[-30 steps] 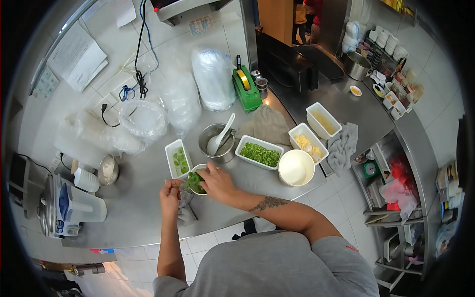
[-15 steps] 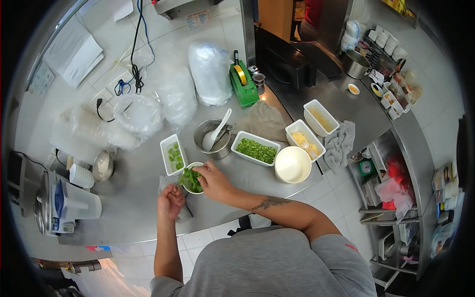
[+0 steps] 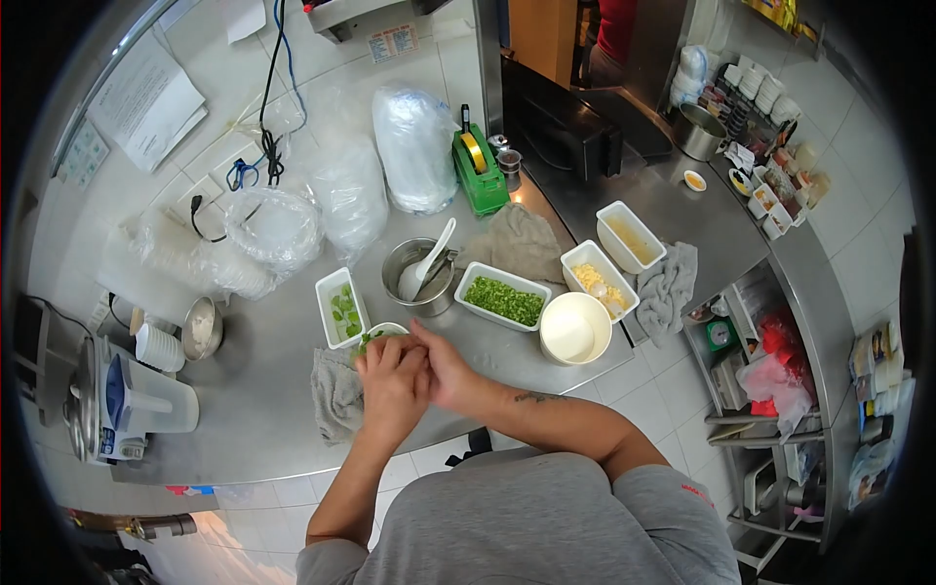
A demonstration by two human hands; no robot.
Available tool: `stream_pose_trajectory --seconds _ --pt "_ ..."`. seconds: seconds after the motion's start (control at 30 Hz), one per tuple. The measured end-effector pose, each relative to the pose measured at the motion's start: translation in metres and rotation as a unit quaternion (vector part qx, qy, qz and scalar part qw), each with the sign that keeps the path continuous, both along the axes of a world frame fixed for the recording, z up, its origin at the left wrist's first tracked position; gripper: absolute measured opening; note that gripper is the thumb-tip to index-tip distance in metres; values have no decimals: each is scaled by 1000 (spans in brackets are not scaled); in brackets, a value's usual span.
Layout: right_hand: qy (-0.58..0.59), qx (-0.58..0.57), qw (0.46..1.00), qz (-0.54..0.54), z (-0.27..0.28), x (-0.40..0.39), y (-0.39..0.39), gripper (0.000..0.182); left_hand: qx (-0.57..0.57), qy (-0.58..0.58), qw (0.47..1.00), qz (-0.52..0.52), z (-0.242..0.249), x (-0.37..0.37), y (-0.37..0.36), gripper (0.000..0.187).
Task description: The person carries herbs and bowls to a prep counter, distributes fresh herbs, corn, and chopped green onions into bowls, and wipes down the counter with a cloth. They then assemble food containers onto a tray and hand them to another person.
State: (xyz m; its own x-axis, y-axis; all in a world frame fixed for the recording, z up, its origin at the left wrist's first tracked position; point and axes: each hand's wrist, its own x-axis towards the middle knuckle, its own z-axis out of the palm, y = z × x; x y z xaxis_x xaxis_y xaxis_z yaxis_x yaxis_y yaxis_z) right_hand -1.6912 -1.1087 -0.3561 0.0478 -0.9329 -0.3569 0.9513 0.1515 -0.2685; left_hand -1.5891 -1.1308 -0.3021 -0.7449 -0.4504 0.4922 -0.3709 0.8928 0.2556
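Observation:
My left hand and my right hand meet at the near side of a round white tub, fingers curled in against each other. Whatever they pinch is hidden. Green leaves show at the tub's left side; my hands cover the rest. Just left of my left hand lies a crumpled grey cloth. Behind it stands a white rectangular container with a few green leaves inside. A metal pot holding a white ladle stands beyond my hands.
To the right are a container of chopped greens, a large white tub, a container of yellow bits and another cloth. Plastic bags and a green tape dispenser stand behind. A pitcher is at left.
My left hand has moved right to meet my right hand. The right hand has come out of the leaves toward me, and the grey cloth is more exposed.

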Motion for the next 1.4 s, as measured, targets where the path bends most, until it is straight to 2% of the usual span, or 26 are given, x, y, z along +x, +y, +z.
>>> stream_pose_trajectory --seconds 0.1,0.23,0.37,0.4,0.47,0.5,0.6,0.67,0.77,0.8,0.9,1.0,1.1,1.2,1.3,1.4 --pt "-18 -3 1000 -9 -8 -7 2 40 35 -17 999 14 -5 -5 6 38" --pt "11 21 1000 -15 -19 -14 5 35 -5 -13 1000 2 -29 -10 12 38" --pt "54 56 994 -71 -40 -16 4 28 3 7 1000 -10 -38 -7 19 38" --pt "65 82 990 -91 -29 -14 5 30 7 12 1000 -21 -36 -4 20 40" --pt "121 56 989 -67 -40 -23 7 27 28 42 998 -41 -31 4 20 39" --pt "149 40 986 -58 -37 -26 7 26 46 55 997 -12 -32 12 19 38" --pt "335 109 936 1 -24 -28 7 24 102 90 989 62 -40 43 -2 33" --pt "470 83 877 -45 -37 -19 3 26 104 110 978 146 -48 62 -25 26" --pt "617 52 783 -57 -64 -15 -5 31 275 145 920 238 -73 78 -51 24" --pt "654 43 753 -52 -64 -13 -6 33 332 141 903 235 -74 77 -58 27" --pt "663 40 748 -20 -62 -9 -5 33 493 212 815 219 -79 62 -69 18" --pt "673 51 737 -16 -55 -8 -4 31 356 164 892 225 -79 54 -67 12" --pt "687 48 724 -41 -60 -8 -3 29 124 129 966 187 -69 47 -59 10" --pt "686 27 724 -64 -68 -6 -5 30 173 99 965 168 -56 39 -49 10" --pt "688 65 723 -21 -58 -3 1 35 100 9 977 190 -61 31 -46 13" --pt "681 46 731 -14 -58 3 3 37 125 -120 958 227 -56 16 -40 19"
